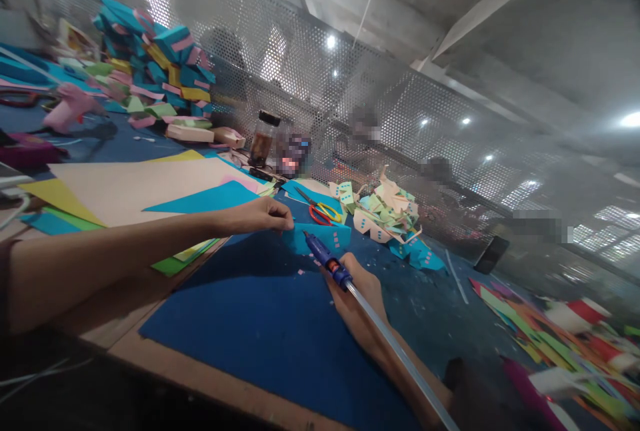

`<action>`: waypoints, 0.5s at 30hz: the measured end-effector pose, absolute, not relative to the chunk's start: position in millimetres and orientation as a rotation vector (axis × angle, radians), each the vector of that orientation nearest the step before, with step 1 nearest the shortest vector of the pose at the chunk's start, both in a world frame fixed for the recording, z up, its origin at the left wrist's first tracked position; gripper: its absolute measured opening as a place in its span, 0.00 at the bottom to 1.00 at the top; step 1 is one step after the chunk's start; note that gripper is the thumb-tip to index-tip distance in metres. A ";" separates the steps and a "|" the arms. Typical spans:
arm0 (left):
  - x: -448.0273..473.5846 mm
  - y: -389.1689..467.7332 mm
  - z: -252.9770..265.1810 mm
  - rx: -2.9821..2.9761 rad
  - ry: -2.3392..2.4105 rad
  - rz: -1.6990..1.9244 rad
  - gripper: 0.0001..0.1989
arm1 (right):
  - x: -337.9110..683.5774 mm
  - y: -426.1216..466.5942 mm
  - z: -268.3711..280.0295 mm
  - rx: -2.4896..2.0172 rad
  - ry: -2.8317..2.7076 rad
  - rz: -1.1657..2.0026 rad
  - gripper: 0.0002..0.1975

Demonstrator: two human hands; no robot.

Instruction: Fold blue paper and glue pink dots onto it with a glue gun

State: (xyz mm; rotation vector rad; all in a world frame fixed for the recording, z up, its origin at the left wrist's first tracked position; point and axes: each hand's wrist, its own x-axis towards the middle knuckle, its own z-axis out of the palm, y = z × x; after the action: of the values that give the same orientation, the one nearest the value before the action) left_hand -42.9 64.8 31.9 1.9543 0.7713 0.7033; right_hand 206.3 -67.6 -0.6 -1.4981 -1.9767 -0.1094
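My left hand (pixel 265 215) is closed, its fingers pinching the left end of a blue paper piece (pixel 313 238) marked with small pink squares. In my right hand (pixel 363 291) is a blue hot glue gun (pixel 326 258), with a long clear glue stick (pixel 390 338) running out of its back end. The gun's nozzle points at the blue paper and overlaps it in view; whether they touch I cannot tell. Just behind the paper lie scissors (pixel 320 211) with red and yellow handles. Tiny pink bits (pixel 301 272) are scattered on the dark blue table surface (pixel 250 324).
Large coloured sheets (pixel 130 184) spread at left. A tall pile of folded paper pieces (pixel 155 58) stands behind them. A lidded jar (pixel 263 138) stands by the perforated metal partition (pixel 320 84). More folded pieces (pixel 383 211), a phone (pixel 491 255) and paper strips (pixel 530 324) lie to the right.
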 end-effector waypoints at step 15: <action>-43.5 64.5 34.4 1.958 0.808 0.668 0.12 | 205.2 -67.8 4.6 -1.510 -1.960 0.035 0.05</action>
State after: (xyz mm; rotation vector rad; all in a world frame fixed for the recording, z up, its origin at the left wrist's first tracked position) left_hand -43.5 64.5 34.4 1.9582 0.8081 0.6682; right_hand 205.2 -67.8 4.6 -1.5096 -1.9600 0.0346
